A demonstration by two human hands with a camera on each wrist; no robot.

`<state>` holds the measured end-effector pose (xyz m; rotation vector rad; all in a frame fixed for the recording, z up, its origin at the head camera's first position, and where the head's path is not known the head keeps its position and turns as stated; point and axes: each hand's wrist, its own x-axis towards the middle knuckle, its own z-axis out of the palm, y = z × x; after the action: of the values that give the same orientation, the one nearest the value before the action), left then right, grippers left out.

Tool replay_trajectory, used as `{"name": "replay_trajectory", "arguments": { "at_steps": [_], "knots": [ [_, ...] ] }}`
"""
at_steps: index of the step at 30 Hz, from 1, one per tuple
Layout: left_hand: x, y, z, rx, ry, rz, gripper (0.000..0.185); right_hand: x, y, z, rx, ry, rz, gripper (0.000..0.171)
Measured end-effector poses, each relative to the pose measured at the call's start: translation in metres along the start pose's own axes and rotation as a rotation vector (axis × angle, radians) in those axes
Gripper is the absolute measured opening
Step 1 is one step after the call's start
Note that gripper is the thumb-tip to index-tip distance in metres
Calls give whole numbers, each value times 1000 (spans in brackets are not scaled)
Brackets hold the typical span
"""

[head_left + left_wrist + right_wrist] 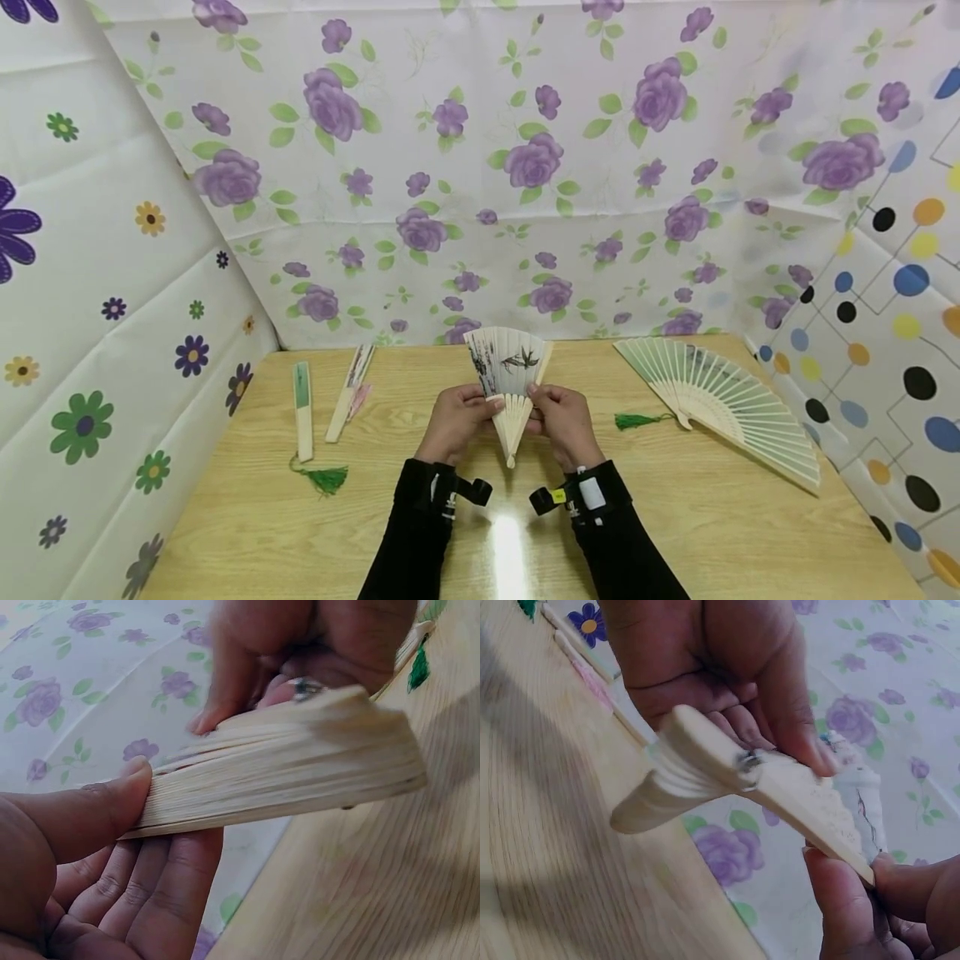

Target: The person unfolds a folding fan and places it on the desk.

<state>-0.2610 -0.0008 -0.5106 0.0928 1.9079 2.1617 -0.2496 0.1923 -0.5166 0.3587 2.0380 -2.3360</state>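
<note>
Light wooden table, floral sheets behind. Above its middle, left hand and right hand pinch the half-open painted paper-and-bamboo folding fan at its ribs, fingers curled. Likely light with fragile paper; best gripped by the stiff outer ribs.

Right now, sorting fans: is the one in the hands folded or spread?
Partly spread: the fan shows a narrow wedge of painted leaf, held between left hand and right hand.

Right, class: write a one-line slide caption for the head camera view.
Both hands, left hand and right hand, hold a half-open folding fan above a wooden table.
</note>
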Motion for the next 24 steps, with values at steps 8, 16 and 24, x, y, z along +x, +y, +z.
{"name": "replay_trajectory", "arguments": {
  "at_steps": [8, 16, 24],
  "knots": [
    [1, 1, -1, -33, 32, -11, 30, 2, 2, 3, 15, 17, 7, 31],
    [1, 0, 0, -50, 45, 0, 22, 0, 2, 3, 30, 56, 15, 31],
    [1, 2, -3, -52, 79, 13, 25, 2, 3, 3, 54, 94, 6, 30]
  ]
}}
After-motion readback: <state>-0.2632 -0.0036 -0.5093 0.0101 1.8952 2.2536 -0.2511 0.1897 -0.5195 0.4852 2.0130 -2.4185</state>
